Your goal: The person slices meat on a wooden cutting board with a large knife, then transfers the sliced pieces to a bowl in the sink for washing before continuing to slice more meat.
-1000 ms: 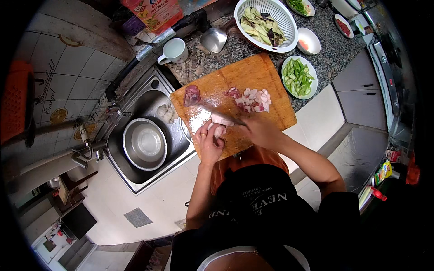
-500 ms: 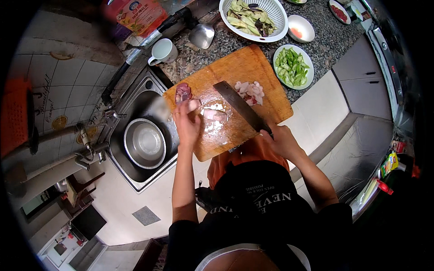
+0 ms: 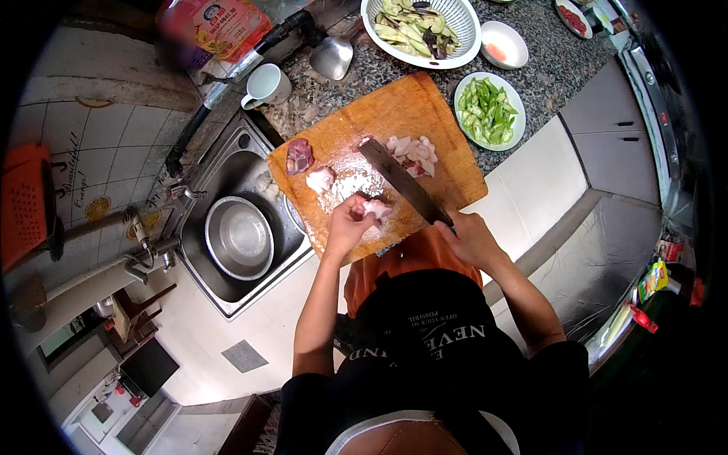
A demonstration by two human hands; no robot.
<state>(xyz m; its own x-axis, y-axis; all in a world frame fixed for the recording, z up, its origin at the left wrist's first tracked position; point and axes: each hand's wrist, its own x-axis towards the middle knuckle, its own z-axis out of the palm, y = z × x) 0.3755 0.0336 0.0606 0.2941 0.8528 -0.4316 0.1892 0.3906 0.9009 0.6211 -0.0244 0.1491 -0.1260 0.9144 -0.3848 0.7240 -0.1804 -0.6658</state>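
Observation:
My right hand [image 3: 469, 236] grips the handle of a dark-bladed cleaver [image 3: 402, 180], whose blade lies slantwise over the wooden cutting board [image 3: 447, 152]. With its fingers pinched, my left hand [image 3: 348, 226] holds a pale piece of meat [image 3: 377, 211] near the board's front edge, left of the blade. Farther left on the wet board are another pale piece [image 3: 321, 180] and a dark red piece of meat [image 3: 299, 156]. A heap of cut pale meat [image 3: 413, 155] sits beyond the blade, to its right.
Left of the board, a steel sink [image 3: 199, 267] holds a metal basin [image 3: 240, 239]. Behind stand a mug [image 3: 267, 85], a metal spatula [image 3: 331, 58] and a white colander [image 3: 368, 26] of sliced eggplant. At right are a plate of green peppers [image 3: 491, 110] and a white bowl [image 3: 509, 39].
My left hand has left the meat at the board's left side, moved right and nearer, and taken hold of the pale piece beside the blade. The cleaver has barely moved.

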